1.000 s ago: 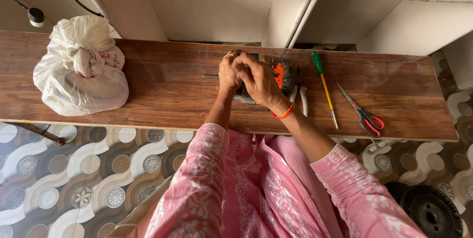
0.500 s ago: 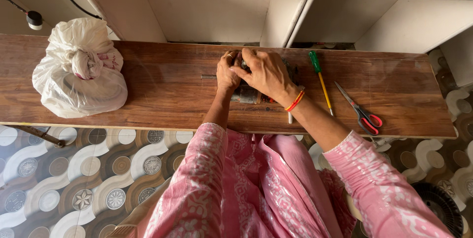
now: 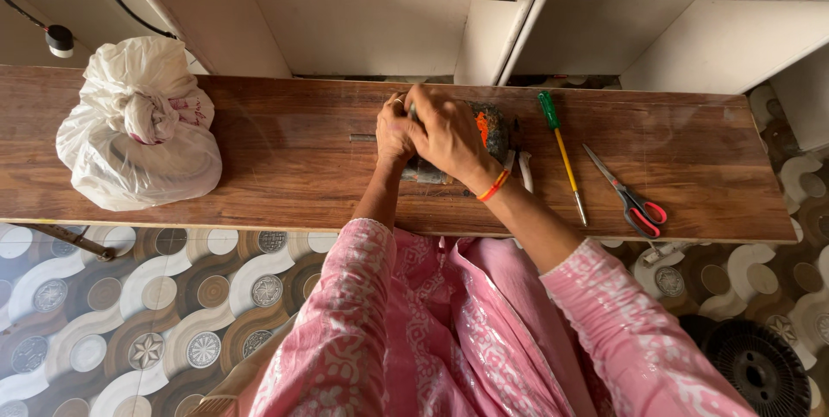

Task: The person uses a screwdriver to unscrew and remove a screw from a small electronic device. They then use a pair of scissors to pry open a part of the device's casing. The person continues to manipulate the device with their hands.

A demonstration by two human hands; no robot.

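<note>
Both hands close over a small dark object (image 3: 492,128) with an orange patch, which lies on the wooden board (image 3: 285,158) near the middle of its length, closer to the far edge than the near one. The right hand (image 3: 449,132) lies across the top of it, fingers curled down over its left part, so only its right end and a strip of its near side show past the knuckles. The left hand (image 3: 393,132) presses against its left side, fingers bent around it; what the fingertips touch is hidden.

Just right of the object lies a screwdriver (image 3: 561,154) with a green handle and yellow shaft, and further right, red-handled scissors (image 3: 626,192) near the board's near edge. A knotted white plastic bag (image 3: 138,128) sits at the left end.
</note>
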